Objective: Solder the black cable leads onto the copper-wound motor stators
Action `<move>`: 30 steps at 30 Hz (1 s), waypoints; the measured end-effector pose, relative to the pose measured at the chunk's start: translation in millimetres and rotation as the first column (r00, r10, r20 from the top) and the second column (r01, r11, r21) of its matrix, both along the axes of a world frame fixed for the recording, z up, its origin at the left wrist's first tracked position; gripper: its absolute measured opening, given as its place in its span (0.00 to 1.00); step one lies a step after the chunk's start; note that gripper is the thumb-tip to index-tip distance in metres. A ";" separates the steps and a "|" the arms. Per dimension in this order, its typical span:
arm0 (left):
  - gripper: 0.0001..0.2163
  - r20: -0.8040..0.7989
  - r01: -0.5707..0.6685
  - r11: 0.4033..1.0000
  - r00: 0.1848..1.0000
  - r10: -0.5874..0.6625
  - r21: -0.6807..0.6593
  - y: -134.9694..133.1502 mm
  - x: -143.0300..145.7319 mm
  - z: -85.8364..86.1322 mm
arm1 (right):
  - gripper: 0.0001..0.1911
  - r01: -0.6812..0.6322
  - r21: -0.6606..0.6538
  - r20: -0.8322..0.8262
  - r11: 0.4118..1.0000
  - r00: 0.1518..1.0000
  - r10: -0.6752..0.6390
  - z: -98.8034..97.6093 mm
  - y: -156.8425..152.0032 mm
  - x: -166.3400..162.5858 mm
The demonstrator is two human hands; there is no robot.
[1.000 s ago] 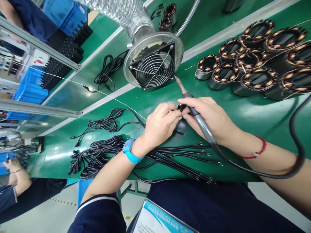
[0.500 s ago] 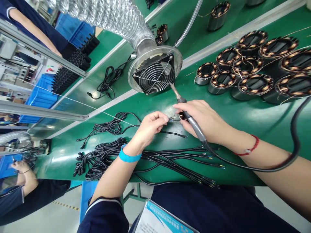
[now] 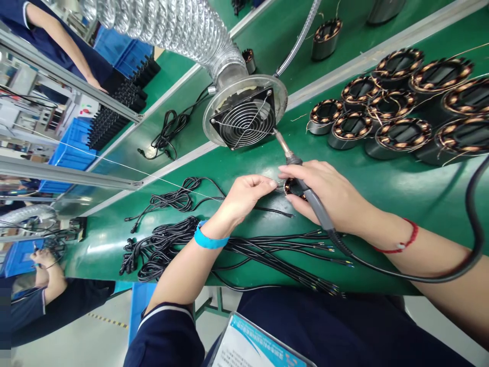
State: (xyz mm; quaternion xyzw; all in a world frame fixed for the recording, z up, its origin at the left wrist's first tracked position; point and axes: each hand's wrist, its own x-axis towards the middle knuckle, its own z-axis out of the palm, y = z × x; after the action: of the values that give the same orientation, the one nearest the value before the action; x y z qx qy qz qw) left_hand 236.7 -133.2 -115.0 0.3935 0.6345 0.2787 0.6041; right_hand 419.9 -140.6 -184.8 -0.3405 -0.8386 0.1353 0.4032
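My right hand is closed around the grey handle of a soldering iron, whose metal tip points up and away, close to the lower right corner of the fan. Its thumb and fingers also grip a small copper-wound stator, mostly hidden behind the iron and fingers. My left hand, with a blue wristband, pinches a thin wire just left of the stator; the fingertips cover most of it. Below both hands lies a bundle of black cables with stripped, coloured ends to the right.
Several wound stators stand at the right. A fan with a wire guard hangs on a foil duct before me. Coiled cables lie at left. Blue bins and two co-workers' arms show farther left.
My left hand has moved right, bringing its fingertips closer to the stator. My right hand has shifted slightly right with the iron, and more of the stator shows.
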 end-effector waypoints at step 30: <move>0.08 0.075 0.205 0.976 0.977 -0.199 -0.078 -0.2 -15.8 0.0 | 0.18 0.088 0.119 -0.010 0.989 0.996 -0.087 2.2 -2.3 -5.2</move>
State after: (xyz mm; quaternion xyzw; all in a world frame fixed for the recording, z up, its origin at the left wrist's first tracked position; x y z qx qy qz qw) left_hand 220.8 -133.4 -114.9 0.4201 0.5821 0.2014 0.6664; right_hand 414.7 -143.0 -182.6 -0.3517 -0.8286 0.0678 0.4303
